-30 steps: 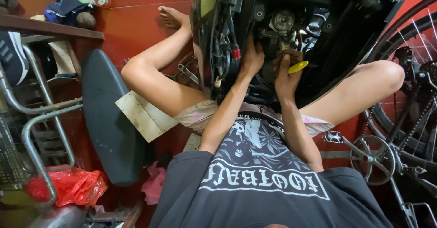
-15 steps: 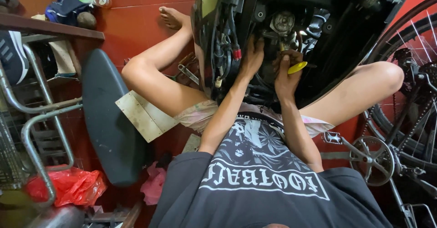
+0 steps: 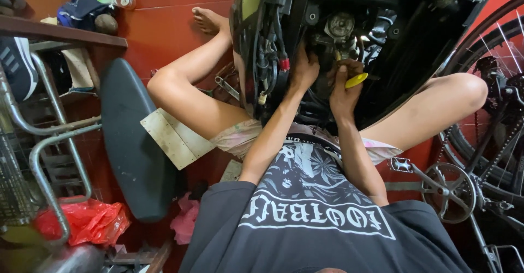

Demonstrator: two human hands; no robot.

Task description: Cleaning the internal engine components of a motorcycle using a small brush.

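From the head camera, the right hand (image 3: 343, 90) is closed around a yellow-handled screwdriver (image 3: 356, 80), whose handle sticks out to the right and slightly upward; its shaft is hidden, so the tip cannot be seen. The left hand (image 3: 303, 68) grips a part inside the motorbike's engine bay (image 3: 338, 27), just left of it. A bicycle wheel (image 3: 491, 87) stands at right.

Left hand (image 3: 303, 68) on engine (image 3: 341, 30), right hand (image 3: 343, 85) gripping yellow-handled tool (image 3: 356, 80)
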